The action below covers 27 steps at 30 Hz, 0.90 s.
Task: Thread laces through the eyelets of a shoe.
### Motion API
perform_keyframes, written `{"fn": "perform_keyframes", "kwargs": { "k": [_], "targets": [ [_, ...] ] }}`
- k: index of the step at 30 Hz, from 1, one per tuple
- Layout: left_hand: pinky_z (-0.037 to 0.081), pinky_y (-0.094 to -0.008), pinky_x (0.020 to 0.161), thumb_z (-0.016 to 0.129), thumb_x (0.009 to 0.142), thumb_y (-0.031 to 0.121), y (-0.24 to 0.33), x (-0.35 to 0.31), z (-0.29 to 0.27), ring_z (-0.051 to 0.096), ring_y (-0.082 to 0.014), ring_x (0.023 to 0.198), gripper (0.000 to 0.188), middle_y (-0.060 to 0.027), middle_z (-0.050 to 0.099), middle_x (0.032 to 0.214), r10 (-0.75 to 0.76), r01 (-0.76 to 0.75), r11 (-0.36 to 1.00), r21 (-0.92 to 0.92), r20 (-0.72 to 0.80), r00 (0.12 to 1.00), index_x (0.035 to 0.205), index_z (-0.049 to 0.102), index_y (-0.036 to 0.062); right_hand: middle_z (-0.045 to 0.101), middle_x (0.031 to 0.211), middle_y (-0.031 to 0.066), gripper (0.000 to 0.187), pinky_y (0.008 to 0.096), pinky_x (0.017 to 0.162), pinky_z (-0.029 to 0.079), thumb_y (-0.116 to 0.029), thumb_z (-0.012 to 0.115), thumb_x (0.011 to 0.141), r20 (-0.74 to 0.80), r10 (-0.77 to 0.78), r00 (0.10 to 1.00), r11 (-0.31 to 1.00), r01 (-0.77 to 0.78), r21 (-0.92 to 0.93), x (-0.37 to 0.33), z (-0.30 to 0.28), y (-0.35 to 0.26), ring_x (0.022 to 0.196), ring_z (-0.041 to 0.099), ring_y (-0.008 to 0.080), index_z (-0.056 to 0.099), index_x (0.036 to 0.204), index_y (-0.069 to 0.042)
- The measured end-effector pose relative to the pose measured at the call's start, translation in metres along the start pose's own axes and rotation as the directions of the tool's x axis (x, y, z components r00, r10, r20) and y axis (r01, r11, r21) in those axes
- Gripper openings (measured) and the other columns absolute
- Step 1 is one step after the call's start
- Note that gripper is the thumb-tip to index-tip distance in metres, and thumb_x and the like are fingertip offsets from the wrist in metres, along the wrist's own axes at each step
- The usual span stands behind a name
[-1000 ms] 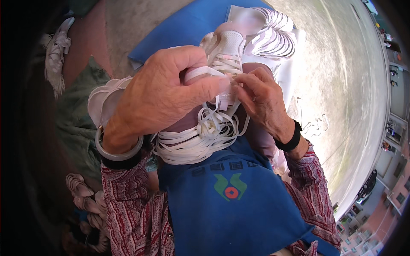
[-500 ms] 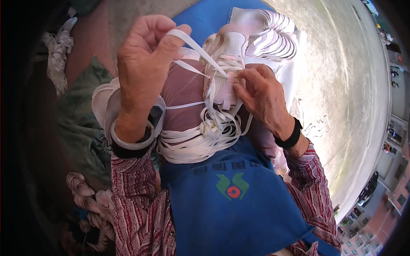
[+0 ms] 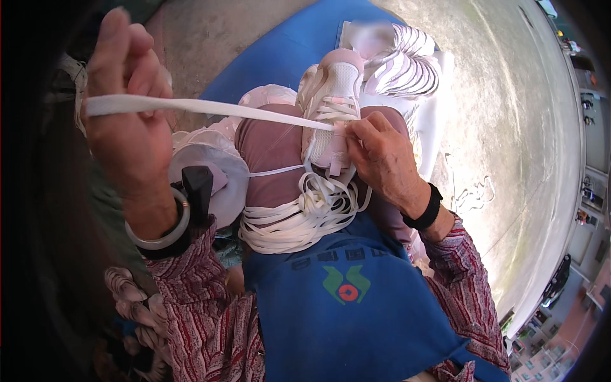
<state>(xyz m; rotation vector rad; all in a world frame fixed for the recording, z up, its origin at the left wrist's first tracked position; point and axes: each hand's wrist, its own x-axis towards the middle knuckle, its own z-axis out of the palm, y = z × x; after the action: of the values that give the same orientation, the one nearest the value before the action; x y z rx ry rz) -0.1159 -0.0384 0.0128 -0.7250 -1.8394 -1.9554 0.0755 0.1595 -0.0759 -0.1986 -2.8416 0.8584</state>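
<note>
Head view shows a big stretch of concrete floor [image 3: 509, 121] filling most of the space right of the shoe upper [image 3: 330, 108], which is white with pink bits and sits between the knees. Next biggest is the blue apron [image 3: 356, 325], spread on the near side of the shoe upper, then a blue sheet [image 3: 273, 51] past its far end, off to the left. Stack of curved white pieces [image 3: 414, 67] is just beyond the shoe upper, to its right. Left hand [image 3: 127, 137] is raised well left of the shoe upper, kinda blurry: fingers part-curled, lace running across it and bending round its outer edge, but honestly can't tell if that grip is pinched tight. Right hand [image 3: 388, 156] is right at the shoe upper's near right side, grip pinched closed on it with thumb and fingertips. Lace bundle [image 3: 286, 219], all loopy and white, lies just on the near side of the shoe upper. Smallest is the single flat white lace [image 3: 210, 109], pulled straight from the shoe upper out to the left.
</note>
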Motion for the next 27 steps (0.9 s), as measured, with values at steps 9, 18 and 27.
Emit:
{"fn": "perform_keyframes", "kwargs": {
  "k": [9,18,27],
  "targets": [
    [0.049,-0.0330,0.081,0.069,0.076,-0.004,0.049,-0.023,-0.043,0.065,-0.0221,0.088,0.031,-0.0115,0.067,0.095,-0.227,-0.197,0.904,0.380,0.815,0.533,0.107,0.064,0.0004,0.053,0.069,0.0216,0.018,0.0431,0.062,0.043,-0.009,0.055,0.090,0.542,0.206,0.815,0.845,-0.427,0.321,0.009,-0.038,0.006,0.064,0.054,0.0364,0.056,0.080,0.006],
    [0.049,-0.0409,0.078,0.070,0.081,0.004,-0.015,-0.106,0.033,0.063,-0.0336,0.087,0.020,-0.0163,0.063,0.100,-0.296,0.113,0.941,0.319,0.613,0.732,0.101,0.065,0.0016,0.061,0.083,0.0156,0.015,0.0412,0.065,0.047,-0.014,0.062,0.092,0.054,0.060,0.997,0.925,-0.075,0.372,0.002,-0.016,0.018,0.070,0.059,0.0343,0.062,0.089,0.001],
    [0.049,-0.0419,0.080,0.072,0.078,0.008,-0.040,-0.127,0.040,0.062,-0.0336,0.089,0.023,-0.0158,0.061,0.096,-0.302,0.045,0.924,0.380,0.653,0.694,0.098,0.062,0.0020,0.060,0.085,0.0115,0.015,0.0403,0.065,0.052,-0.012,0.069,0.080,0.051,-0.055,0.997,0.983,0.064,-0.174,0.016,-0.004,0.001,0.077,0.062,0.0320,0.064,0.093,-0.006]
  ]
}}
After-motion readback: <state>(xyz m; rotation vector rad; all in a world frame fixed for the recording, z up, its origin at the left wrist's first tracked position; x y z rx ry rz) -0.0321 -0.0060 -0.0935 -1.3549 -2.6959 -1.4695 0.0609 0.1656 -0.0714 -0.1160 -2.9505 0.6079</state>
